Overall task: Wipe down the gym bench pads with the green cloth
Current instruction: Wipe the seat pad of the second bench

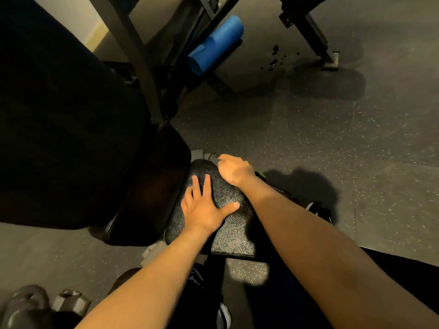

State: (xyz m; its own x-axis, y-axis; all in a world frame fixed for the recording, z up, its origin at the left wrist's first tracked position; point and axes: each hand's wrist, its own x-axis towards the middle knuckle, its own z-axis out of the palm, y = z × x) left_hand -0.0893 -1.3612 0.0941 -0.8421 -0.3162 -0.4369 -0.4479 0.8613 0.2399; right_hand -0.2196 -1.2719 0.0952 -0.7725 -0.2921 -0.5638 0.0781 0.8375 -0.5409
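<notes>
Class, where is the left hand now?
Head view, low centre: the left hand lies flat on the textured black pad, near the right hand, curled over the green cloth at the pad's far edge.

The left forearm [142, 276] and right forearm [308, 233] are bare, 2 lines reaching forward and converging toward the hands. The left hand [204, 207] lies palm down and flat, fingers straight and slightly spread, thumb stretched sideways toward the right forearm. The right hand [235, 170] sits just beyond the left hand's fingertips, on its thumb side, knuckles up, wrist bent, fingers curled under out of sight. A sliver of the green cloth [261, 174] shows beneath its wrist, on the side away from the left hand
</notes>
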